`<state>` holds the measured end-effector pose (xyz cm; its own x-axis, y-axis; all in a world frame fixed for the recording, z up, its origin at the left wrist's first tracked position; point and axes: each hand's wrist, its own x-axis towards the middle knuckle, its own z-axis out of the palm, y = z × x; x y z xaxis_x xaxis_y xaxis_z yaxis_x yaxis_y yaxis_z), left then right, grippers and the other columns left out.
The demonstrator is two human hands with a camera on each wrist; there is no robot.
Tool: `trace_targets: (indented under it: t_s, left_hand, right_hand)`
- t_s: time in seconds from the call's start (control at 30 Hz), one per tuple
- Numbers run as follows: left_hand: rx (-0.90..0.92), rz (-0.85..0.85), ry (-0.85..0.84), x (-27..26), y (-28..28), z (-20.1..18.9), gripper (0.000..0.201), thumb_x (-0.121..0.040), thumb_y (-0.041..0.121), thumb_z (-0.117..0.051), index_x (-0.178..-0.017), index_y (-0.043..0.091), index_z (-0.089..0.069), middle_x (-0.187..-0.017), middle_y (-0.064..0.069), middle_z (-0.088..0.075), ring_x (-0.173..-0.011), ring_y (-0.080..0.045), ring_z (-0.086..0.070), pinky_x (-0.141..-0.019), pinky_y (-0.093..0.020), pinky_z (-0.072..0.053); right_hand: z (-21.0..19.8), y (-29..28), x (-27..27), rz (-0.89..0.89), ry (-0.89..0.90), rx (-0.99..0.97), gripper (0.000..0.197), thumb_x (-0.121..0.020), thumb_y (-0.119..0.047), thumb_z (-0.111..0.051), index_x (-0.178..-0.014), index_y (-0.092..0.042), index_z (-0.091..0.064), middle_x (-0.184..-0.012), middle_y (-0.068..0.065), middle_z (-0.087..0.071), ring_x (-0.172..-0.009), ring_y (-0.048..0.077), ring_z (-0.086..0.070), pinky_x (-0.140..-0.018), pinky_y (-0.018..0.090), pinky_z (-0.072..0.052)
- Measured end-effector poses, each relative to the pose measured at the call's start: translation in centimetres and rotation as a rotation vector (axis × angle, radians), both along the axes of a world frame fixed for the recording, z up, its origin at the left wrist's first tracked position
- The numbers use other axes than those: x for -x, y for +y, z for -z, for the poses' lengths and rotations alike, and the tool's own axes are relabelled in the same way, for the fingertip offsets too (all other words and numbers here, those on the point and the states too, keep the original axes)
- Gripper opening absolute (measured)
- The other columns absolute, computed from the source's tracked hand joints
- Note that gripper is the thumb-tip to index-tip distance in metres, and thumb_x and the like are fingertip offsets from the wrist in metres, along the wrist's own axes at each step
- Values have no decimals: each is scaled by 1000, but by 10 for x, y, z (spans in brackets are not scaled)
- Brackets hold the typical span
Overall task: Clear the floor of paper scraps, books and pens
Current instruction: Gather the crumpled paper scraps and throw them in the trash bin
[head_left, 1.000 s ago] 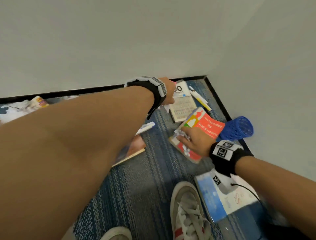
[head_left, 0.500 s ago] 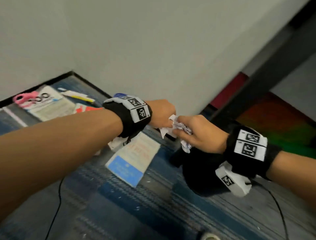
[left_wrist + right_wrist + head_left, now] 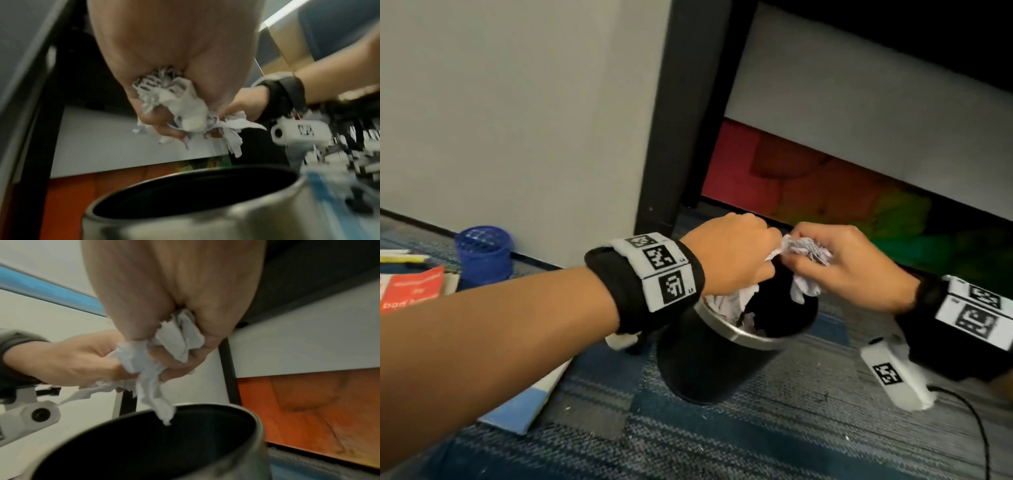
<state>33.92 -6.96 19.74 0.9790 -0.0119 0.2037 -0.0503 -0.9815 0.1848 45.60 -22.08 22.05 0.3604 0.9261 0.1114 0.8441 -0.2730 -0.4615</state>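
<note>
Both fists are clenching crumpled paper scraps point(image 3: 804, 250) directly above the black bin point(image 3: 709, 363): the left hand point(image 3: 732, 257) is squeezing one wad, the right hand point(image 3: 849, 263) another, knuckles nearly touching. Loose ends are dangling over the bin's metal rim point(image 3: 258, 425), and more paper is lying inside. A black desk leg point(image 3: 671, 137) is standing just behind. Farther left, a blue mesh cup point(image 3: 482, 253), a red book point(image 3: 412, 291) and pens point(image 3: 404, 257) are lying on the carpet point(image 3: 756, 428).

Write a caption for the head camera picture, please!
Both hands, left hand and right hand, hold crumpled paper scraps above a black bin on blue carpet.
</note>
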Motion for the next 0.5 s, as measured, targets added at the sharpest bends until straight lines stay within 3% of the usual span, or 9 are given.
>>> trace_targets:
  t_s: [0.1, 0.17, 0.23, 0.3, 0.33, 0.4, 0.5]
  left_hand:
    - [-81, -78, 83, -29, -4, 15, 28, -92, 29, -49, -112, 9, -55, -108, -11, -58, -97, -32, -58, -79, -41, -48]
    - [-68, -105, 168, -41, -4, 27, 35, -93, 33, -48, -116, 8, -53, -116, -14, -57, -103, -34, -57, -87, -43, -49]
    - [-61, -76, 327, -49, -2, 39, 56, -90, 52, -51, -126, 10, -46, -122, -12, -51, -109, -30, -54, -94, -40, -46]
    - [-48, -46, 523, -50, -2, 45, 84, -78, 74, -52, -137, 16, -39, -128, -8, -45, -117, -27, -48, -104, -41, -42]
    - [-35, -42, 598, -49, -3, 46, 89, -75, 78, -50, -140, 18, -38, -131, -7, -44, -120, -26, -46, -107, -41, -40]
    - [-21, -34, 660, -48, -1, 48, 79, -77, 78, -48, -133, 22, -49, -126, -3, -53, -116, -22, -53, -103, -38, -43]
    - [-42, -33, 644, -43, 7, 38, 50, -84, 67, -51, -109, 27, -68, -93, 4, -64, -88, -16, -61, -83, -32, -52]
  right_hand:
    - [29, 7, -26, 153, -65, -16, 11, -86, -20, -63, -79, -13, -59, -71, 0, -66, -69, 16, -62, -62, 30, -45]
    - [46, 15, -32, 151, -97, 70, 14, -83, -24, -62, -85, -12, -55, -80, 0, -66, -77, 20, -62, -66, 31, -47]
    - [57, 20, -33, 78, -124, 227, 26, -80, -27, -64, -98, -15, -48, -96, 0, -56, -87, 19, -54, -71, 29, -41]
    - [61, 21, -33, -45, -120, 407, 44, -80, -34, -66, -114, -15, -45, -108, 1, -47, -97, 18, -49, -82, 30, -41]
    - [60, 20, -33, -98, -114, 471, 48, -81, -38, -65, -119, -16, -45, -112, 2, -46, -101, 18, -50, -87, 32, -43]
    - [54, 19, -32, -180, -124, 558, 44, -87, -41, -58, -125, -18, -50, -124, 3, -47, -113, 21, -50, -97, 35, -42]
    - [41, 27, -30, -261, -244, 650, 43, -94, -40, -49, -132, -21, -54, -140, 6, -48, -127, 23, -46, -106, 33, -38]
